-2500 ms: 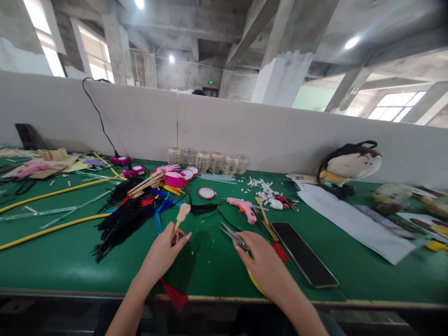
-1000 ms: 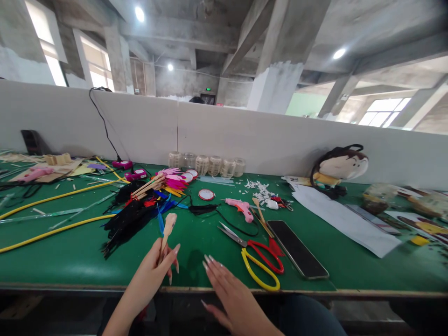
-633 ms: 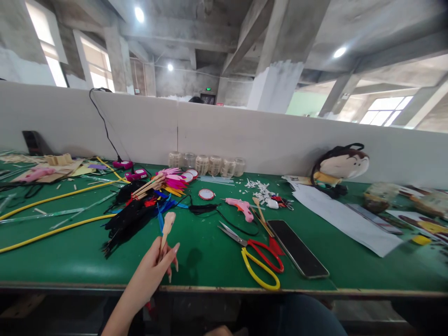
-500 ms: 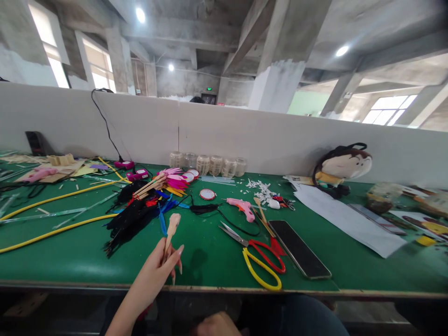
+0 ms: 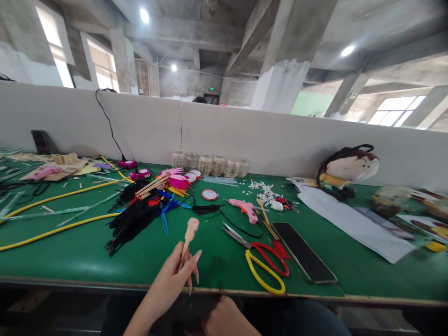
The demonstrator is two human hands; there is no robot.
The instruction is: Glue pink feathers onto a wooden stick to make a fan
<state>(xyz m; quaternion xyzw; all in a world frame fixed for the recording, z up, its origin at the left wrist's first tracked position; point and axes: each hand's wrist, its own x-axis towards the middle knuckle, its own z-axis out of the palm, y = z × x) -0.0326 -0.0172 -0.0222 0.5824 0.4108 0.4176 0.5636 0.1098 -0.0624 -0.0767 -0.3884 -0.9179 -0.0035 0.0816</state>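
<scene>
Over the front of the green table, my left hand (image 5: 178, 269) pinches a short pale wooden stick with a wider, carved-looking head (image 5: 192, 228), held upright. My right hand (image 5: 224, 316) is low at the table's front edge, bent downward, and its fingers are hidden. Scissors (image 5: 261, 261) with one red and one yellow handle lie half-open right of my left hand. Behind them rests a pink hot glue gun (image 5: 245, 209) with its black cord. A black feather (image 5: 206, 209) lies beyond the stick. To the left is a pile of wooden sticks with coloured feathers (image 5: 154, 191).
A phone (image 5: 303, 252) lies right of the scissors. Several clear jars (image 5: 218, 165) line the white partition (image 5: 245, 135). White scraps (image 5: 264, 191), a paper sheet (image 5: 353, 224) and a plush-faced bag (image 5: 346, 170) are at right. Yellow tubing (image 5: 63, 228) crosses the left side.
My left hand has moved to the right with the wooden stick. My right hand has risen further into view at the table edge. The objects on the table lie as before.
</scene>
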